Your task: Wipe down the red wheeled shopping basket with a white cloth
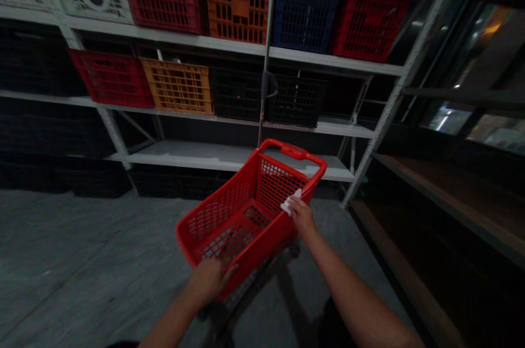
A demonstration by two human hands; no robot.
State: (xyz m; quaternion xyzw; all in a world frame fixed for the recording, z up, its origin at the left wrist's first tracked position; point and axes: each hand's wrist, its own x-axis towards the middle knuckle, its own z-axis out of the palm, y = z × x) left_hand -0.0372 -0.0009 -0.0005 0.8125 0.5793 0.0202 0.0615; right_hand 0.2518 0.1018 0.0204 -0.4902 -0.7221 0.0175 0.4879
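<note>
A red plastic shopping cart (264,236) with latticed sides stands on the floor in front of me. My left hand (210,278) grips its near rim at the lower left, fingers over the inside and thumb along the outer wall. Higher up the same side, my right hand (301,214) pinches a crumpled white cloth (289,203) against the rim, close to the cart's handle (293,151). Whether the cloth is fabric or paper I cannot make out. Nothing lies inside the basket part that I can see.
Beyond the cart is a white metal shelf (197,155) carrying plastic crates, among them an orange crate (238,6), a blue crate (305,14) and a yellow crate (178,85). A thin upright pole (268,30) rises behind the handle. Dark shelving (451,184) borders the right side.
</note>
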